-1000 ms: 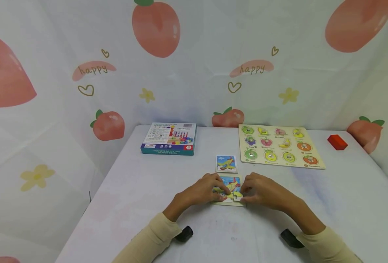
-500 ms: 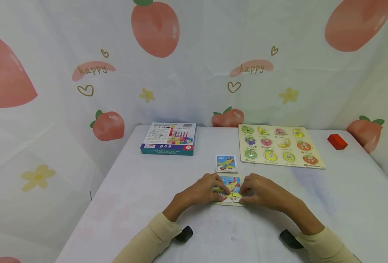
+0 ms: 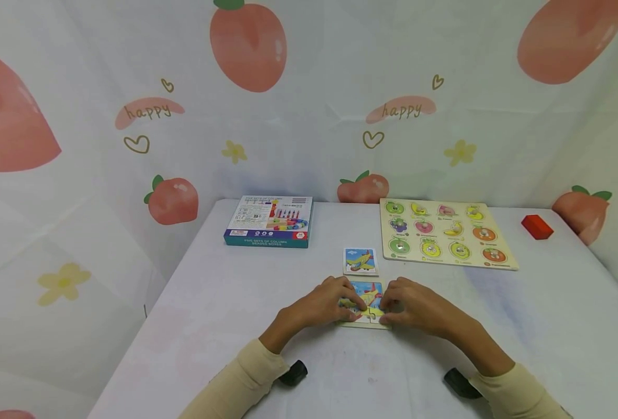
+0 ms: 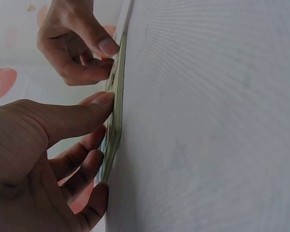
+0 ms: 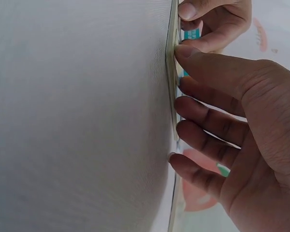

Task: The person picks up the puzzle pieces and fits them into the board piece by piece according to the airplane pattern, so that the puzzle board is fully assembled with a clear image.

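Note:
A small aeroplane jigsaw [image 3: 370, 291] lies flat on the white table [image 3: 225, 302], with both hands on it. My left hand [image 3: 340, 302] covers its left side, thumb against the near edge and fingertips resting on top. My right hand [image 3: 400, 302] presses the lower right piece with thumb and fingertips. In the left wrist view my left hand [image 4: 38, 145] touches the thin jigsaw edge [image 4: 115, 130], with my right hand [image 4: 77, 43] beyond it. The right wrist view shows my right hand [image 5: 232, 121] with its fingertips on the jigsaw [image 5: 173, 87].
A small aeroplane picture card [image 3: 360, 260] lies just behind the jigsaw. A fruit peg board [image 3: 445, 233] sits at the back right, a red block [image 3: 537, 226] beyond it, and a bead toy box [image 3: 269, 221] at the back left. Printed cloth walls surround the table.
My right hand has slid slightly left, bringing the lower right piece flush against the rest of the jigsaw. The left hand has stayed in place.

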A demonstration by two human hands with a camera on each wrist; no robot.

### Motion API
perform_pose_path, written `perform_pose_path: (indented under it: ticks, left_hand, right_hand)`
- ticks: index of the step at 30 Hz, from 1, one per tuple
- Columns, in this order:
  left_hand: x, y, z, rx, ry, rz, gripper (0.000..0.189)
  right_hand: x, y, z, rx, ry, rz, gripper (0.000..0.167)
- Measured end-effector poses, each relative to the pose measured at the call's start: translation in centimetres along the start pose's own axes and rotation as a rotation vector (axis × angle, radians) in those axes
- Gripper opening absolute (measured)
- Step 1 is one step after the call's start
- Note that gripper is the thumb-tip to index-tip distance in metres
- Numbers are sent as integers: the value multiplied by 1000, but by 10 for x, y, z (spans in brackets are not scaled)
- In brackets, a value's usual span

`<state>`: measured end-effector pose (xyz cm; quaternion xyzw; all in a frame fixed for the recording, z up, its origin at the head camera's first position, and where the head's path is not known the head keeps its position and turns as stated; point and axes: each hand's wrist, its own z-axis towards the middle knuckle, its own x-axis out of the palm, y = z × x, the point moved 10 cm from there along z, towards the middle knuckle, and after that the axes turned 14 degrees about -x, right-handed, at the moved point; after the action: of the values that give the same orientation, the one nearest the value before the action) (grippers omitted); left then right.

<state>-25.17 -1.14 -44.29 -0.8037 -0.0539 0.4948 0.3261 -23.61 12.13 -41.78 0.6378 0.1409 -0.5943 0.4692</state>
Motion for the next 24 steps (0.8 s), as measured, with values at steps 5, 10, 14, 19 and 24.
perform_pose_path:
  ticks: [5,10,14,19,24]
  left_hand:
    - [0,0,-1,-2,-3,3,22]
    - [0,0,-2,-5,-3,3,22]
    - [-1,0,-2,-8,-1,-1,23]
    - [0,0,-1,-9,1,-6,23]
    - [0,0,-1,-5,-3,2,23]
  right_hand:
    - [2,0,-1,-4,5,12,18]
    - [3,0,-1,-17,19,0,20]
    - [2,1,-1,-16,19,-1,21]
    - [2,-1,-1,3,23,-1,21]
    - [2,1,0,-7,16,16,17]
